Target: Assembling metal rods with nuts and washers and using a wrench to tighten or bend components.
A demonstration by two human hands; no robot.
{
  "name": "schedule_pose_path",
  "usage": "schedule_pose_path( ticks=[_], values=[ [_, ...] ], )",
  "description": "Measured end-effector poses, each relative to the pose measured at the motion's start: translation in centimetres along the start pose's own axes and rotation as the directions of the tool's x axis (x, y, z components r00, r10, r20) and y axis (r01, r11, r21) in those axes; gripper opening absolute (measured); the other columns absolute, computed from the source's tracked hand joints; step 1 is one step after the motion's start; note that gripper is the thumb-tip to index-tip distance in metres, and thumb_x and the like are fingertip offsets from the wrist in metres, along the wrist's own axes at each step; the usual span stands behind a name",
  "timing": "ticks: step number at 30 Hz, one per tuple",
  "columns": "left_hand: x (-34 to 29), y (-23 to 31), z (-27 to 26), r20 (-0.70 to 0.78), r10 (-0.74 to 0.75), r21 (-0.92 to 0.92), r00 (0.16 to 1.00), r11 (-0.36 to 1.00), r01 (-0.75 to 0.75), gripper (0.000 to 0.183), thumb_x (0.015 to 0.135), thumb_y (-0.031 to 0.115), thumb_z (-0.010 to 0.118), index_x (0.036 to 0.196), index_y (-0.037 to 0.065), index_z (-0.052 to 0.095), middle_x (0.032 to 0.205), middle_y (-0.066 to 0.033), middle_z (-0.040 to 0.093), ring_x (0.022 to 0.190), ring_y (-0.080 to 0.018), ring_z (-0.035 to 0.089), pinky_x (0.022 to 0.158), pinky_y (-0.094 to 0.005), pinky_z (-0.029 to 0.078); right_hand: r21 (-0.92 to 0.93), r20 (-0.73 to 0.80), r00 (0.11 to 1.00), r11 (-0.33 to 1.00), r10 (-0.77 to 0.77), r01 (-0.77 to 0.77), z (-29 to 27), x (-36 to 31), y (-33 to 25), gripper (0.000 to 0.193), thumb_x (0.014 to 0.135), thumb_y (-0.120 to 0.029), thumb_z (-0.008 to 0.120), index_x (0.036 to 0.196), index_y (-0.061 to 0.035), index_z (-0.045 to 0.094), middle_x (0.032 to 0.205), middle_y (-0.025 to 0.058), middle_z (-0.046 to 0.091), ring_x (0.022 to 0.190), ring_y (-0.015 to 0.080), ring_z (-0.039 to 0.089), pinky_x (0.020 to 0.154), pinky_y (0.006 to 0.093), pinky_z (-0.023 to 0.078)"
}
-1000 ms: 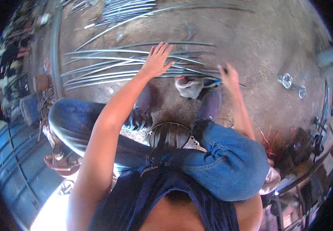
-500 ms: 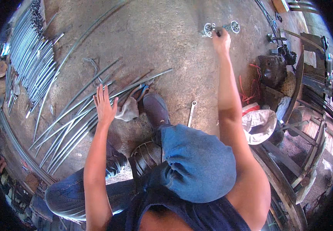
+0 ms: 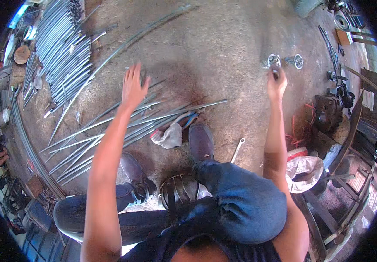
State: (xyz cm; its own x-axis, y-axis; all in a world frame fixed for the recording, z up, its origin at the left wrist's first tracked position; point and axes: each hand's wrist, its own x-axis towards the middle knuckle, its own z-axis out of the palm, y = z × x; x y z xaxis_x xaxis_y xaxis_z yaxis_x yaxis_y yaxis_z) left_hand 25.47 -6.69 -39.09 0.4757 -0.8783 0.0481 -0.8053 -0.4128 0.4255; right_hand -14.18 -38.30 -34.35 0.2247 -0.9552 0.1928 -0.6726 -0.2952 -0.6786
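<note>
A: What lies around the right hand (image 3: pixel 277 83)?

B: It reaches far out over the dirt floor (image 3: pixel 223 48) to a small cluster of metal rings (image 3: pixel 284 61). The fingers are curled down onto the nearest ring; whether they pinch it I cannot tell, since the hand covers that part.

A: And the left hand (image 3: pixel 132 87)?

B: Its fingers are spread wide and it grips nothing. It is held above the near end of a loose fan of thin steel rods (image 3: pixel 123 126) that lie flat on the floor; whether the palm touches them I cannot tell.

A: Anything between the two hands?

B: Bare floor, mostly. Closer to the person, a crumpled pale rag (image 3: pixel 169 136) lies against the rods, with something red and blue half under it. A dark boot (image 3: pixel 200 140) stands just beside the rag, and a small wrench (image 3: pixel 237 150) lies on the floor just right of the boot. The other boot (image 3: pixel 136 174) is planted by the rods' lower ends.

A: What about the room?

B: A rough workshop. A larger stack of straight grey rods (image 3: pixel 62 56) lies at the upper left, well apart from the fan. On the right are a white sack (image 3: pixel 304 172), red wire (image 3: pixel 297 131) and dark machine parts (image 3: pixel 330 111).
</note>
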Motion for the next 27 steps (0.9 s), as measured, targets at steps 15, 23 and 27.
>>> schedule_pose_path(
  ticks=[15,23,27],
  values=[
    [19.3,-6.9,2.2,-0.01,0.078,0.319,0.997,0.945,-0.071,0.03,0.092,0.031,0.062,0.106,0.004,0.067,0.133,-0.0166,0.047,0.119,-0.0378,0.053,0.089,-0.0505,0.053,-0.413,0.37,0.813,0.863,0.45,-0.29,-2.4,-25.7,4.5,0.043,0.077,-0.018,0.073,0.112,0.0012,0.057,0.104,0.0227,0.06,0.1,0.0399,0.058,0.088,0.0456,0.048],
    [11.8,1.8,-4.8,0.02,0.317,0.069,0.948,0.946,-0.318,0.028,0.089,0.028,0.067,0.094,0.0,0.068,0.125,-0.016,0.052,0.098,-0.0372,0.063,0.08,-0.0452,0.053,-0.395,0.242,0.737,0.758,0.631,-0.518,-4.7,-32.5,4.5,0.043,0.076,-0.02,0.075,0.106,0.0014,0.054,0.097,0.0225,0.062,0.089,0.0388,0.062,0.079,0.047,0.049],
    [3.9,8.9,-13.0,0.035,0.482,-0.161,0.875,0.867,-0.471,0.021,0.085,0.019,0.073,0.087,-0.001,0.069,0.112,-0.0147,0.053,0.077,-0.0293,0.062,0.069,-0.0392,0.05,-0.38,0.153,0.851,0.825,0.503,-0.419,-2.7,-36.9,7.4,0.024,0.08,-0.015,0.069,0.092,0.001,0.055,0.083,0.0237,0.061,0.079,0.0433,0.06,0.073,0.0486,0.049]
  ],
)
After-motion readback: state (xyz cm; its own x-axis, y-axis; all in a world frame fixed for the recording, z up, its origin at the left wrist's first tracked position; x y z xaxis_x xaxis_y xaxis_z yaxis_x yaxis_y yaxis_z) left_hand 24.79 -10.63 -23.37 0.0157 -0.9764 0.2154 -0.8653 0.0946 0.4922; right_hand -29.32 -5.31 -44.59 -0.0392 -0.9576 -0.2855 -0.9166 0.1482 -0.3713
